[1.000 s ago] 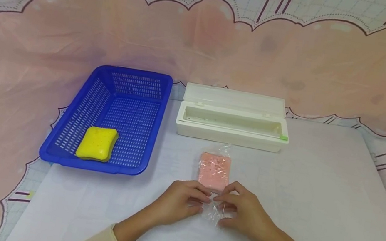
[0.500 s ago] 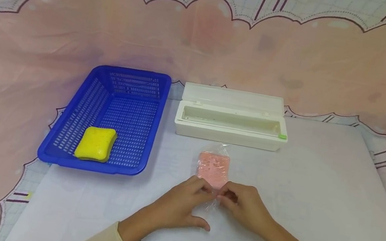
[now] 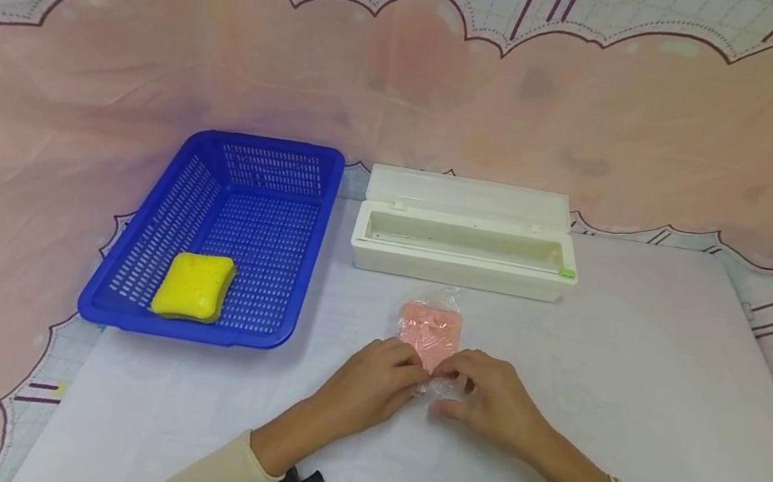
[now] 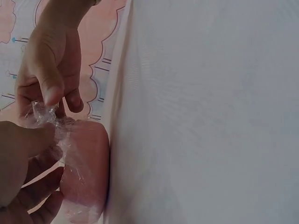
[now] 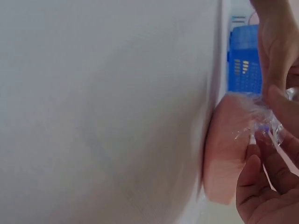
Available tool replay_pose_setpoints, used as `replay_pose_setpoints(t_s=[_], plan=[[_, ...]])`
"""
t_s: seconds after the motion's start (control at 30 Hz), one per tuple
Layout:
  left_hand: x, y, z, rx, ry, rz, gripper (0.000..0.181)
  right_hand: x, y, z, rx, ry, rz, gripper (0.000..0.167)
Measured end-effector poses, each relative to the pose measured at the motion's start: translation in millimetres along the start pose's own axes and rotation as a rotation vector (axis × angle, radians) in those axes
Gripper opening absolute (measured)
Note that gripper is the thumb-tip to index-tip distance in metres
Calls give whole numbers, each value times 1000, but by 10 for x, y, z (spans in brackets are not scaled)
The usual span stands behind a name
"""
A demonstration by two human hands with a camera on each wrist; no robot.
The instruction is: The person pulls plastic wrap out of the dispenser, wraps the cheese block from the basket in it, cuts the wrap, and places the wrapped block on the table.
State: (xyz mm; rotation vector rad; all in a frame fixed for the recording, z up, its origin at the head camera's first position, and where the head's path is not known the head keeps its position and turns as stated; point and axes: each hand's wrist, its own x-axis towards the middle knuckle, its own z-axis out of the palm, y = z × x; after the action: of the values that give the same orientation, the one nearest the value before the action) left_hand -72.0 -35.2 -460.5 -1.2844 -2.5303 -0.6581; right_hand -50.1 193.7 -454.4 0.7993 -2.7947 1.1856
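Note:
A pink sponge-like block (image 3: 429, 334) in a clear plastic wrapper (image 4: 70, 158) sits on the white tabletop in front of me. The gathered end of the wrapper faces my body. My left hand (image 3: 371, 386) pinches this crinkled plastic, its other fingers curled beside the block. From the opposite side my right hand (image 3: 491, 392) meets the same end. Its fingertips are at the wrapper, while the thumb stands apart from them in the head view. Plastic lies between the right thumb and fingers in the right wrist view, but whether they grip it is unclear.
A blue plastic basket (image 3: 310, 263) stands at the left, with a yellow sponge (image 3: 194, 286) in its near corner. Behind the pink block is a long white box (image 3: 461, 273), its lid raised. A patterned cloth (image 3: 410, 93) hangs at the back.
Both hands have shifted a little away from my body, up against the block's near edge. The left thumb, spread half a second ago, has closed in; the right thumb has moved off its fingertips.

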Motion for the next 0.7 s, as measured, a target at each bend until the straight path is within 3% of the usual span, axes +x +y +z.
replay_pose_setpoints(t_s=[0.17, 0.33, 0.7], plan=[[43, -29, 37, -147, 58, -119, 5, 77, 29, 16, -8, 47, -12, 15], [100, -73, 75, -245, 109, -233, 4, 158, 38, 14, -4, 93, 18, 12], [218, -132, 99, -283, 96, -328, 15, 309, 97, 22, -44, 110, 70, 19]])
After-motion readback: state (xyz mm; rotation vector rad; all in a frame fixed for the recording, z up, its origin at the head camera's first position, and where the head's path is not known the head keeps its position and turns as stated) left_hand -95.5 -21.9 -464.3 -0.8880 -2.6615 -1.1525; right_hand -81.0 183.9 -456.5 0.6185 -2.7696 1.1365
